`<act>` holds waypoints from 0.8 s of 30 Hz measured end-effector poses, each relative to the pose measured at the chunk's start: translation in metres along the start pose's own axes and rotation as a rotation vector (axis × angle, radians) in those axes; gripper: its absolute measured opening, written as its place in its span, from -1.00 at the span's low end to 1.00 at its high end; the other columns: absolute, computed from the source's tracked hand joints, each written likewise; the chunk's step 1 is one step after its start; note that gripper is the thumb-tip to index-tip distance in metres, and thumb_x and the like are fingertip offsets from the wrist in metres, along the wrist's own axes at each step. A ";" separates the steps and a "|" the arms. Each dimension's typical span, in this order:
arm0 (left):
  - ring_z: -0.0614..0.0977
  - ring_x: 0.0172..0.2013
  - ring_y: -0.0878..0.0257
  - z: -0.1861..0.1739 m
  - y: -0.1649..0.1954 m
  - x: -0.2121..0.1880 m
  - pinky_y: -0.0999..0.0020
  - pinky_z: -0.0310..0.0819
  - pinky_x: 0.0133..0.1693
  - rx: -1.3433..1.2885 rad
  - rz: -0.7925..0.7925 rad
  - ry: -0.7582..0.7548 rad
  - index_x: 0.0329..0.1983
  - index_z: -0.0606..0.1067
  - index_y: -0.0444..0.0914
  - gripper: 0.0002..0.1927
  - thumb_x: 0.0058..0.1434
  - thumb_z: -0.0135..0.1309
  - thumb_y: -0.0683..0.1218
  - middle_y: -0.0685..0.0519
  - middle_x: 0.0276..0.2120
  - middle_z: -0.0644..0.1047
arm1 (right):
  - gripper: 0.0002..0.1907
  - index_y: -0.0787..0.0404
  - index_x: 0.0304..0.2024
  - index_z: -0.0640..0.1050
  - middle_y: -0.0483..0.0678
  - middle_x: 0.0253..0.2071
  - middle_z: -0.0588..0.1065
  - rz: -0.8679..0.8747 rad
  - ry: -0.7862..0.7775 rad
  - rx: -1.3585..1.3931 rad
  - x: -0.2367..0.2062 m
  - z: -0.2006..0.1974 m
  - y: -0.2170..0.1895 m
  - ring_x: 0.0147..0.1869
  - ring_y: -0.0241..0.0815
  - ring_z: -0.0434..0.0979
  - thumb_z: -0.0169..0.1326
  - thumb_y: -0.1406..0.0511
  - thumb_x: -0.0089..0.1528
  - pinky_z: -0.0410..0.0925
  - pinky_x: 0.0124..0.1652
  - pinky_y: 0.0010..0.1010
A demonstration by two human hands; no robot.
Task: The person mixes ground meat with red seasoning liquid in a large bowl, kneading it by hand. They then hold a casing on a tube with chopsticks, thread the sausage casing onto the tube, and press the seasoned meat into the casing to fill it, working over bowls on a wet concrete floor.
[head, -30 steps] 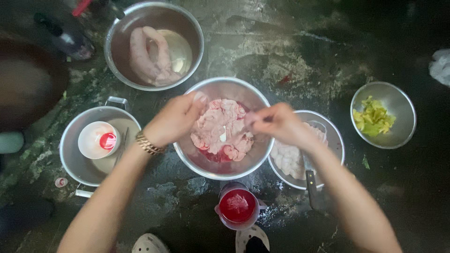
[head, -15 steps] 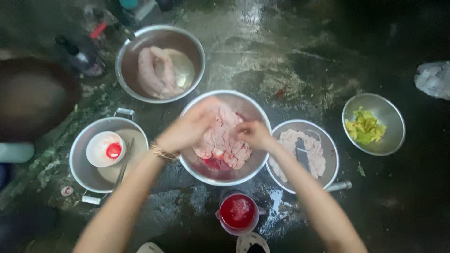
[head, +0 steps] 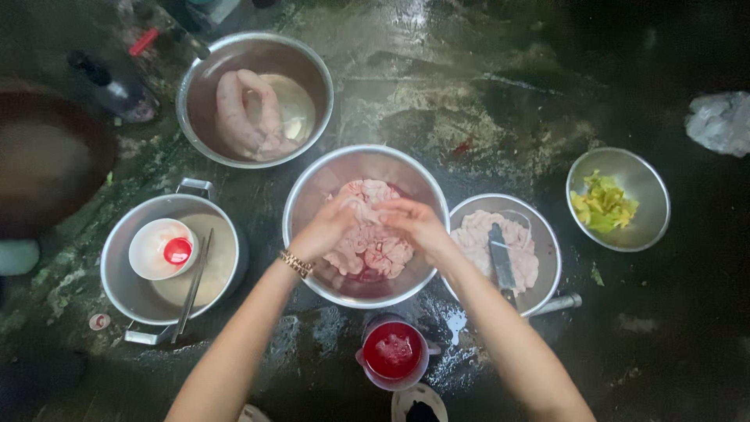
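Hands meet over the round steel bowl (head: 308, 195) in the middle of the wet dark floor (head: 484, 101). This bowl holds pale pink raw meat (head: 373, 250) in red liquid. The left hand (head: 332, 227) has curled fingers that press on the meat. The right hand (head: 414, 223) also has bent fingers on the same meat, touching the left hand. Whether they pinch a piece, I cannot tell. A gold bracelet (head: 295, 263) sits on the left wrist. Just right stands a second steel bowl (head: 547, 234) with pale meat and a knife (head: 501, 262). Near the person is a plastic cup of red liquid (head: 393, 352).
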State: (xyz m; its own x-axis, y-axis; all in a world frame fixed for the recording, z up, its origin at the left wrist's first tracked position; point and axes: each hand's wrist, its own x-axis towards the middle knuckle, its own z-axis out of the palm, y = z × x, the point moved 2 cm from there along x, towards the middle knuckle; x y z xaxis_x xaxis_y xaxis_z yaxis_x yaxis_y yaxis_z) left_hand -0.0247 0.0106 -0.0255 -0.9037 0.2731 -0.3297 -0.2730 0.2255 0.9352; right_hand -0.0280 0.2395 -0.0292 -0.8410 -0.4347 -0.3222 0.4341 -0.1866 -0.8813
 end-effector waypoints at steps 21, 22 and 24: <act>0.61 0.00 -0.10 -0.008 -0.075 -0.013 0.02 0.50 0.03 1.085 -0.205 0.018 -0.02 0.55 -0.21 -0.73 0.24 0.01 -0.11 -0.20 -0.05 0.58 | -0.76 0.09 -0.38 0.73 0.10 -0.42 0.64 -0.184 0.304 -1.414 0.052 -0.027 0.048 -0.33 0.07 0.65 0.26 0.09 0.11 0.45 -0.27 -0.11; 0.59 0.02 -0.10 -0.004 -0.075 -0.015 0.03 0.49 0.03 1.161 -0.239 -0.001 -0.03 0.57 -0.19 -0.73 0.22 0.02 -0.12 -0.18 -0.02 0.57 | -0.71 0.12 -0.35 0.72 0.10 -0.43 0.64 0.031 0.268 -1.250 0.051 -0.033 0.050 -0.35 0.00 0.66 0.26 0.05 0.16 0.46 -0.24 -0.20; 0.59 0.02 -0.07 0.003 -0.068 -0.024 0.06 0.48 0.00 0.981 0.001 0.107 -0.05 0.57 -0.19 -0.67 0.09 0.06 -0.18 -0.12 -0.05 0.59 | -0.70 0.17 -0.33 0.72 0.05 -0.43 0.65 0.198 0.168 -0.983 0.052 -0.041 0.045 -0.37 -0.13 0.65 0.25 0.08 0.21 0.47 -0.23 -0.33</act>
State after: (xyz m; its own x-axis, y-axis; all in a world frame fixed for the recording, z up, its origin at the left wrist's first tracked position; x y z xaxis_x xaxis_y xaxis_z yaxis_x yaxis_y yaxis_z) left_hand 0.0167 -0.0087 -0.0810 -0.9421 0.1985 -0.2704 0.0785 0.9143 0.3975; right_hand -0.0656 0.2448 -0.1000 -0.8504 -0.2353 -0.4706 0.1762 0.7153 -0.6762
